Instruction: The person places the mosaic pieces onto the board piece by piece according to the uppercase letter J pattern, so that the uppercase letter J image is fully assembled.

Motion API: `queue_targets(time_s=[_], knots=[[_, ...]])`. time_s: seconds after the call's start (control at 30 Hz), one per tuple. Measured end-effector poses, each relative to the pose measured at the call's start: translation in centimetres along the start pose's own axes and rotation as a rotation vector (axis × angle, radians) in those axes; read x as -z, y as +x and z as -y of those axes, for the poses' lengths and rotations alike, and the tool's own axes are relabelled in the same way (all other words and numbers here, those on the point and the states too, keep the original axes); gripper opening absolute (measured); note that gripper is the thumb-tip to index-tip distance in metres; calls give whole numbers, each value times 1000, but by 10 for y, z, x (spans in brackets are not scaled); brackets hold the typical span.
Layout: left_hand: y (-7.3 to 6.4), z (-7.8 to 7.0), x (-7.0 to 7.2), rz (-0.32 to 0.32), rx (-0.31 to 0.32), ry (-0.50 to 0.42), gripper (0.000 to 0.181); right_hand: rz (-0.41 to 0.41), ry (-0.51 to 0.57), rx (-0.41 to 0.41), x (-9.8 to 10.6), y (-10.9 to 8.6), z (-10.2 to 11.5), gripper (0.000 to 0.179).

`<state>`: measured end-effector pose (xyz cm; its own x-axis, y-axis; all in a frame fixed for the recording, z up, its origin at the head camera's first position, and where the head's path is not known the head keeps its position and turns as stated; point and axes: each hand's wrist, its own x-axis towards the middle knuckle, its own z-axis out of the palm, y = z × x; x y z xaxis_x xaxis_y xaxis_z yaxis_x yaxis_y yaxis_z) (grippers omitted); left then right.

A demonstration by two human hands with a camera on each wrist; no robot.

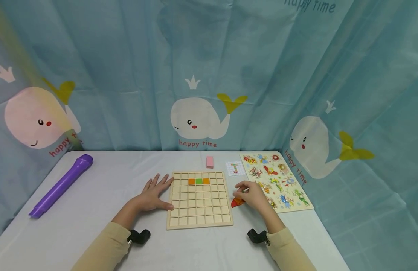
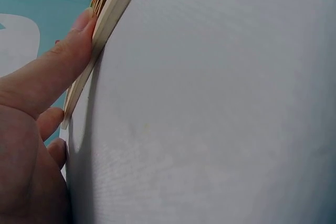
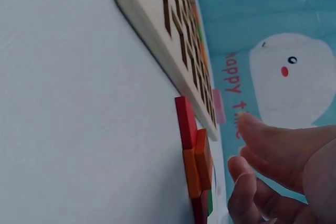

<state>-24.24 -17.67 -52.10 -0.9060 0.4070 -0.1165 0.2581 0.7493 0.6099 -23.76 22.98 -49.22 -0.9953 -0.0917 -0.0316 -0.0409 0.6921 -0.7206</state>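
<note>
A wooden grid board [image 1: 199,203] lies flat, with an orange tile [image 1: 191,181], a green tile [image 1: 199,181] and another orange tile [image 1: 206,181] side by side in an upper row. My left hand [image 1: 152,197] has its fingers spread, and its thumb [image 2: 73,45] and fingertips touch the board's left edge. To the right of the board, a small heap of red, orange and green tiles [image 3: 198,161] lies on the table. Over this heap is my right hand [image 1: 252,194], fingers loosely bent, thumb apart from the fingers in the right wrist view, no tile visible between them.
A pink block [image 1: 209,162] stands behind the board, beside a card [image 1: 235,168] printed with a coloured pattern. At the right lies an insect puzzle board [image 1: 278,180]. A purple tube [image 1: 61,186] lies at the left. Whale-printed curtains [image 1: 202,67] hang behind the white table.
</note>
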Motion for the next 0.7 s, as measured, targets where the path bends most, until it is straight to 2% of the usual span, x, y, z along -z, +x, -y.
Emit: queue_targets(time_s=[0.17,0.33,0.7], knots=[[1,1,-2,0,6,-7,118,42,-35,-39,-1,-6,-6,23],[2,1,-2,1,7,-9,119,20,-95,-53,-2,-8,-8,24],[1,2,-2,-3,4,1,119,58,-49,-47,-3,3,5,29]])
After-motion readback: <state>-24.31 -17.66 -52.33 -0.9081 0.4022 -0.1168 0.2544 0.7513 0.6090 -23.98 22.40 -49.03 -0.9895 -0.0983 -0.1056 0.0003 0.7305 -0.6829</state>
